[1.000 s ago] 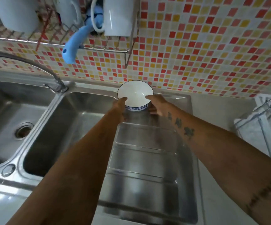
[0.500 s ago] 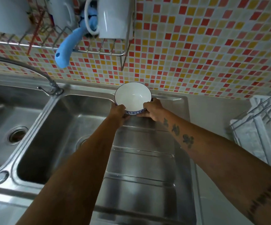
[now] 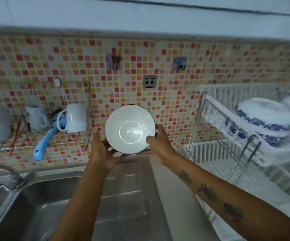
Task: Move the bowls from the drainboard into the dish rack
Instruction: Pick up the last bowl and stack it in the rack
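Note:
A white bowl (image 3: 130,128) with a dark rim is held up in front of the tiled wall, tilted so its inside faces me. My left hand (image 3: 104,151) grips it from below on the left. My right hand (image 3: 160,141) holds its right edge. The steel drainboard (image 3: 126,202) lies below my arms with no bowl visible on it. The wire dish rack (image 3: 227,136) stands to the right, with blue-patterned white dishes (image 3: 262,117) stacked in its upper tier.
A wall rack (image 3: 41,134) on the left carries white mugs (image 3: 75,118) and a blue-handled brush (image 3: 42,146). The sink basin (image 3: 41,211) and tap (image 3: 13,174) sit at lower left. Small hooks (image 3: 149,81) hang on the mosaic tiles.
Both hands have lifted the bowl off the back of the drainboard and tilted it toward me. My view has swung up and right, bringing the dish rack into sight.

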The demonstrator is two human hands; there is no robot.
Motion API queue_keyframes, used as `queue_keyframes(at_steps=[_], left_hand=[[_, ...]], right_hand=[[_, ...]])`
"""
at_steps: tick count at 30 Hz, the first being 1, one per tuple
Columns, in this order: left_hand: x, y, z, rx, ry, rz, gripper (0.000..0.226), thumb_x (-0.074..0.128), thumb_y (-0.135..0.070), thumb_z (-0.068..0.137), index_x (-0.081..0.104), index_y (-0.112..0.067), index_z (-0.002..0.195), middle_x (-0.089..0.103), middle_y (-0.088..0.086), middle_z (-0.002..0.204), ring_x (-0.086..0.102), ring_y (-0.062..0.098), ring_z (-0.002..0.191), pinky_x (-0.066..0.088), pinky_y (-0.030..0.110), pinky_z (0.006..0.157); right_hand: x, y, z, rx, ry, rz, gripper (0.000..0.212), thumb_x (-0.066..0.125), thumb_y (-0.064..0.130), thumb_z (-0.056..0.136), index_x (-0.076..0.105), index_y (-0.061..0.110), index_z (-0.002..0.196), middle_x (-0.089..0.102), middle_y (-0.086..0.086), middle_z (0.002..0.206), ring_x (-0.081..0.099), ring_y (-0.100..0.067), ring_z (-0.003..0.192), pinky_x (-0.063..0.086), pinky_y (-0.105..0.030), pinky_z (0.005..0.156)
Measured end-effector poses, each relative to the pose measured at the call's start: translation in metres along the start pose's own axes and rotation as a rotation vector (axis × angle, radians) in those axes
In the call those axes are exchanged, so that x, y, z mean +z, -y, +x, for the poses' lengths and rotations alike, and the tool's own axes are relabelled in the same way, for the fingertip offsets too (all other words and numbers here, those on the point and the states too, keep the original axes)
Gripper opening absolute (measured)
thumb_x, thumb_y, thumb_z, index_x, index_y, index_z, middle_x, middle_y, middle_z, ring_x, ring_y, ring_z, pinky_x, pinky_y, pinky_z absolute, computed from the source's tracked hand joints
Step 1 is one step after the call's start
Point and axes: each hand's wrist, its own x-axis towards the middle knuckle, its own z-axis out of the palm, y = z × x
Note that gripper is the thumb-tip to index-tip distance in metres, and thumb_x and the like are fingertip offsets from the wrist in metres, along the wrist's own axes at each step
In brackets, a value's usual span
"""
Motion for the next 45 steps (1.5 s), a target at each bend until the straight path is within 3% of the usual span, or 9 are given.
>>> queue_keyframes(at_steps=[3,6,11,17,24,31,35,40,45], left_hand=[[0.048,-0.007,-0.05,0.026,0.204,0.051,0.047,0.043,-0.057,0.092,0.066,-0.022,0.113,0.06,0.013,0.132,0.054,0.035,0.105,0.049,0.044,0.079],[0.086,0.0,-0.097,-0.019,0.483,0.056,0.051,0.048,-0.065,0.084,0.075,-0.027,0.107,0.07,0.014,0.119,0.061,0.04,0.112,0.046,0.058,0.093],[0.133,0.023,-0.136,-0.199,0.779,0.025,0.066,0.044,-0.07,0.084,0.064,-0.023,0.126,0.065,0.017,0.128,0.058,0.049,0.117,0.049,0.068,0.086],[0.189,0.048,-0.149,-0.221,0.892,0.151,0.076,0.058,-0.075,0.064,0.076,-0.016,0.108,0.065,0.02,0.126,0.065,0.045,0.108,0.056,0.06,0.079],[0.267,0.082,-0.161,0.263,0.704,0.385,0.059,0.052,-0.066,0.069,0.068,-0.027,0.111,0.077,0.003,0.103,0.073,0.025,0.092,0.06,0.042,0.077],[0.314,0.124,-0.152,0.912,0.226,0.864,0.095,0.084,-0.061,0.05,0.045,-0.023,0.129,0.06,-0.007,0.113,0.064,0.013,0.097,0.06,0.029,0.076],[0.33,0.137,-0.127,1.05,0.126,0.96,0.102,0.085,-0.07,0.042,0.049,-0.029,0.128,0.062,-0.01,0.12,0.062,0.01,0.107,0.059,0.031,0.084],[0.348,0.156,-0.109,1.091,-0.004,1.144,0.111,0.083,-0.068,0.042,0.042,-0.02,0.133,0.051,-0.001,0.124,0.052,0.015,0.113,0.05,0.028,0.088],[0.351,0.171,-0.097,1.072,-0.042,1.235,0.116,0.085,-0.064,0.045,0.036,-0.014,0.138,0.048,0.005,0.13,0.049,0.021,0.12,0.049,0.031,0.091]], right_hand=[[-0.052,0.048,-0.04,-0.145,-0.024,0.018,0.058,0.05,-0.005,0.083,0.04,0.029,0.13,0.049,0.0,0.126,0.054,-0.03,0.115,0.06,-0.05,0.076],[-0.099,0.079,-0.084,-0.33,-0.057,-0.018,0.056,0.045,-0.006,0.085,0.041,0.039,0.118,0.054,0.009,0.118,0.057,-0.019,0.105,0.062,-0.035,0.061],[-0.166,0.098,-0.121,-0.407,-0.109,-0.096,0.062,0.044,-0.008,0.084,0.042,0.041,0.122,0.058,0.006,0.123,0.056,-0.021,0.114,0.056,-0.046,0.088],[-0.235,0.11,-0.129,-0.288,-0.048,0.056,0.029,0.044,0.02,0.1,0.046,0.038,0.123,0.062,0.003,0.122,0.06,-0.024,0.108,0.057,-0.04,0.084],[-0.327,0.146,-0.121,-0.385,0.015,0.01,0.044,0.022,0.058,0.094,0.056,0.038,0.115,0.061,-0.002,0.117,0.058,-0.024,0.11,0.044,-0.05,0.101],[-0.37,0.14,-0.092,-0.377,0.074,0.074,0.057,0.026,0.06,0.095,0.06,0.024,0.124,0.067,-0.004,0.121,0.063,-0.02,0.109,0.05,-0.037,0.092],[-0.375,0.132,-0.07,-0.266,0.016,0.119,0.038,0.049,0.042,0.095,0.066,0.014,0.114,0.072,-0.006,0.104,0.068,-0.019,0.088,0.054,-0.03,0.07],[-0.371,0.114,-0.048,-0.202,-0.051,-0.026,0.041,0.056,0.061,0.083,0.066,0.025,0.1,0.069,-0.003,0.105,0.064,-0.023,0.098,0.051,-0.038,0.09],[-0.369,0.082,0.0,-0.193,-0.085,-0.088,0.117,0.058,0.093,0.039,0.052,0.024,0.133,0.06,-0.005,0.13,0.063,-0.024,0.109,0.055,-0.043,0.091]])
